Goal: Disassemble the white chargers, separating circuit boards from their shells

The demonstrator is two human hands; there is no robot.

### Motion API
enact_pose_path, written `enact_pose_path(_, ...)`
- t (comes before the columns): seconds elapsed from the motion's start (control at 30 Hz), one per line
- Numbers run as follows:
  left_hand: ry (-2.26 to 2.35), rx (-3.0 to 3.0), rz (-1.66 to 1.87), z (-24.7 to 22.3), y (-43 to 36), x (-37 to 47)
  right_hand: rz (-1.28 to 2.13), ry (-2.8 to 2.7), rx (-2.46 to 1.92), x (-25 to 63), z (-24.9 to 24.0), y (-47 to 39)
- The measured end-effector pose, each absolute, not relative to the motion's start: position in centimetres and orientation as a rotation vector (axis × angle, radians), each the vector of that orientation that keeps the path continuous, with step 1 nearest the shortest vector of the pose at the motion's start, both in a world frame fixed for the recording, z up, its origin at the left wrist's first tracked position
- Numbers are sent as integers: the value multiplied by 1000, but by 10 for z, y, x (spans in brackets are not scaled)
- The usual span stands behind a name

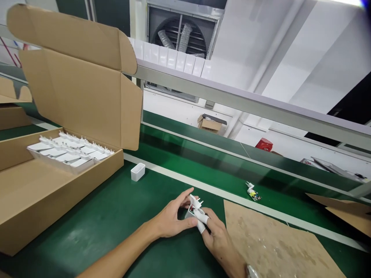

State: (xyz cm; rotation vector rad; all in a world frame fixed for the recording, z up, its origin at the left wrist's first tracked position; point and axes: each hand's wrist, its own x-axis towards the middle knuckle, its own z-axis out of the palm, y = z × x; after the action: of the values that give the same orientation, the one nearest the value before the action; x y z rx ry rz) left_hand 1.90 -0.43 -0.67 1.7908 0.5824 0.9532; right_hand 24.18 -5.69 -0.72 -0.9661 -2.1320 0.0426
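Straight ahead, a green work table (121,216) fills most of the view, with a raised green belt (220,154) running across behind it. On the left sits a big open cardboard box (58,193), its lid standing up, and inside it a tray of white plug adapters (69,152) lies in rows against the back wall. A flat sheet of cardboard (269,243) lies on the table to the right, just beside the hands. Between the box and the hands, a small white shell (138,172) rests alone on the table, open side up. Farther right, near the table's white edge strip, a small circuit board with plug pins (253,192) lies by itself.

Both hands meet low in the middle. The left hand (171,220) and the right hand (216,239) are together, pinching a white plug adapter (194,206) between their fingertips just above the table; its pins point up and away. A white finger cot (202,222) covers one right fingertip.
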Motion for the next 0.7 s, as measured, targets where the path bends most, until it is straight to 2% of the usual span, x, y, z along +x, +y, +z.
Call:
enact_pose_path(0.3,592,1766,1100,-3,-2,24,-71,-2015,-998,241,-3,-65)
enact_pose_path(0.43,622,1783,1095,-4,-4,27,99,-2115,-1015,241,-11,-63)
enact_pose_path(0.7,743,1936,1022,-2,-4,26,217,-2137,-1166,237,-15,-62)
